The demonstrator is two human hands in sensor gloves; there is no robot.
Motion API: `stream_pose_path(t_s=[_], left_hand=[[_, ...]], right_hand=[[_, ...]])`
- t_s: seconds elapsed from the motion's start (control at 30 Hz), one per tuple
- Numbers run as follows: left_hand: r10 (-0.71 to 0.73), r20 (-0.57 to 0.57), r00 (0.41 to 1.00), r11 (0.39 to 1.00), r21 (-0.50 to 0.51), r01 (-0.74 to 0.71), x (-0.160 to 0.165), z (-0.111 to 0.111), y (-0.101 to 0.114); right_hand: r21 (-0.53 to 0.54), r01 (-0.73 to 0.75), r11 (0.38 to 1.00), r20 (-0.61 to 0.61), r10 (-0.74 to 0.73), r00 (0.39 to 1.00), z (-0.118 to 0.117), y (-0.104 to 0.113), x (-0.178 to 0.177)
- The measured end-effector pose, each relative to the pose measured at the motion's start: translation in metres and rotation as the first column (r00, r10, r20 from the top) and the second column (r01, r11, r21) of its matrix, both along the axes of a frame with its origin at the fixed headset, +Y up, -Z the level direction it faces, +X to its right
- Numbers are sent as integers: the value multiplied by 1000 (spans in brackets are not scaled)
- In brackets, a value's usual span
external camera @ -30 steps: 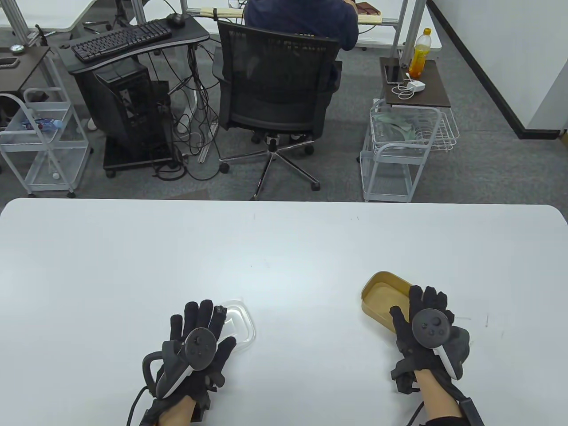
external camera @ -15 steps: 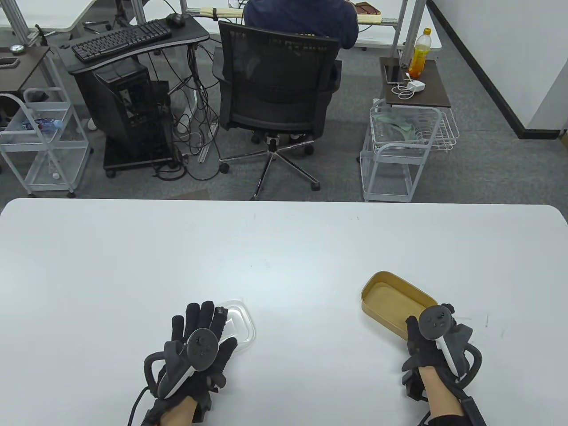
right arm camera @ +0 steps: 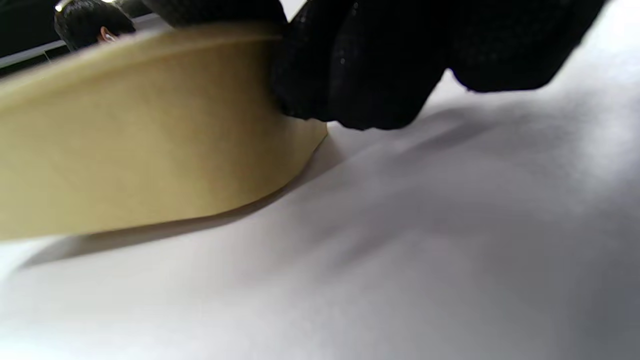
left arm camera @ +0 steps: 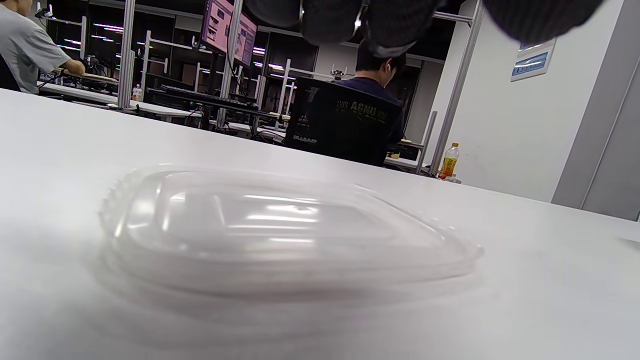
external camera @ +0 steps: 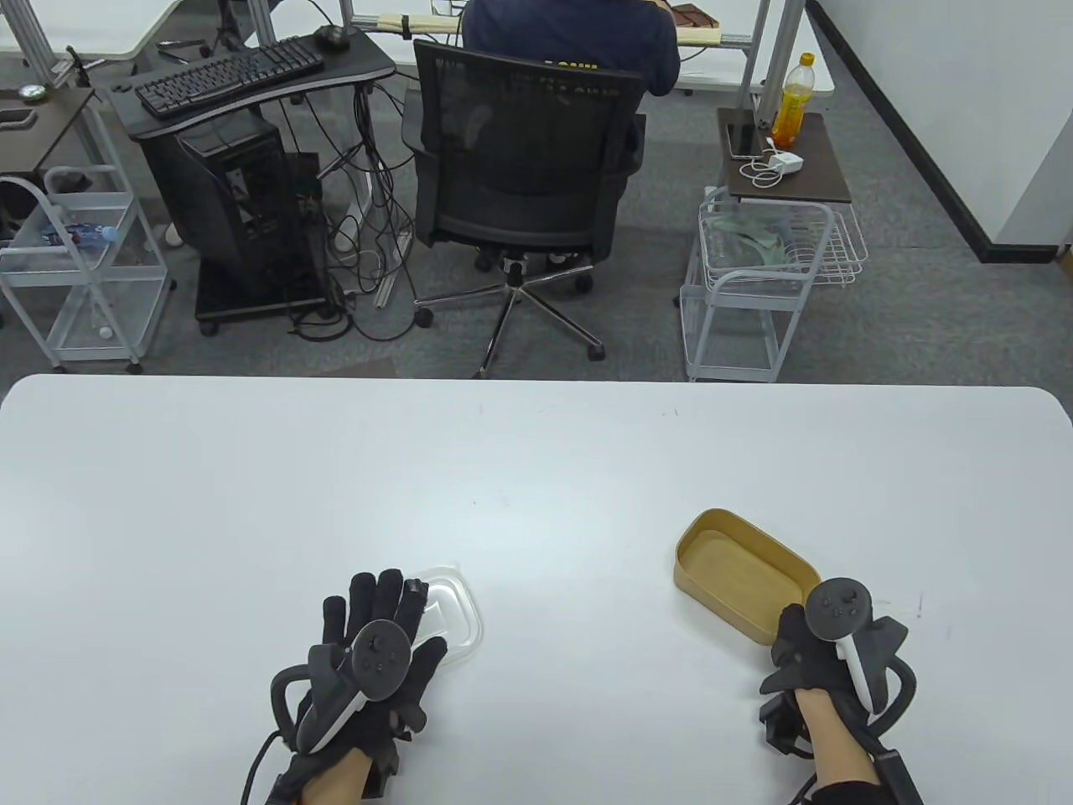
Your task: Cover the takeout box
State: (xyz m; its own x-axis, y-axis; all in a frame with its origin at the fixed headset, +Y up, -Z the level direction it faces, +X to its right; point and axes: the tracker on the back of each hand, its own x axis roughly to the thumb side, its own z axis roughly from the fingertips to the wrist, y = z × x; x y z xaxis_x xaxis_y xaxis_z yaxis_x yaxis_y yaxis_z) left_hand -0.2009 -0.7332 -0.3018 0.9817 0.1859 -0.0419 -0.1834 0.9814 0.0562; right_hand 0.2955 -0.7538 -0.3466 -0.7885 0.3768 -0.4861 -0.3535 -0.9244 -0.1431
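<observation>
An open tan takeout box (external camera: 738, 570) stands on the white table (external camera: 536, 470) at the right. My right hand (external camera: 800, 637) grips its near right corner; in the right wrist view the fingers (right arm camera: 360, 75) press on the box wall (right arm camera: 140, 135), whose near end looks slightly raised off the table. A clear plastic lid (external camera: 453, 608) lies flat on the table at the left. My left hand (external camera: 394, 616) is spread open over the lid's near left part. In the left wrist view the fingers (left arm camera: 380, 20) hang above the lid (left arm camera: 280, 225) without gripping it.
Beyond the table's far edge are a black office chair (external camera: 524, 159) with a seated person, a wire cart (external camera: 754, 277) and a computer desk (external camera: 243, 92). Nothing else lies on the table.
My right hand has drawn back from over the box to its near right corner and taken hold; the box has shifted slightly left. The left hand and lid have not moved.
</observation>
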Motion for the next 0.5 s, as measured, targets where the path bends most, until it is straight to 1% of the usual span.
stream_pose_path(t_s=[0.1,0.23,0.37,0.5], left_hand=[[-4,-3,1000,1000,1,4,0,0,0],[-2,-12,1000,1000,2,2,-2,0,1],[-1,-16,1000,1000,3,1,-3,0,1],[-5,-16,1000,1000,3,5,-4,0,2]], right_hand=[[51,-36,998,-43,38,998,1,9,-9],[106,-105,989,-128,119,985,4,21,-29],[136,-126,983,-224,155,962,9,29,-57],[161,-147,976,-327,193,925,14,33,-89]])
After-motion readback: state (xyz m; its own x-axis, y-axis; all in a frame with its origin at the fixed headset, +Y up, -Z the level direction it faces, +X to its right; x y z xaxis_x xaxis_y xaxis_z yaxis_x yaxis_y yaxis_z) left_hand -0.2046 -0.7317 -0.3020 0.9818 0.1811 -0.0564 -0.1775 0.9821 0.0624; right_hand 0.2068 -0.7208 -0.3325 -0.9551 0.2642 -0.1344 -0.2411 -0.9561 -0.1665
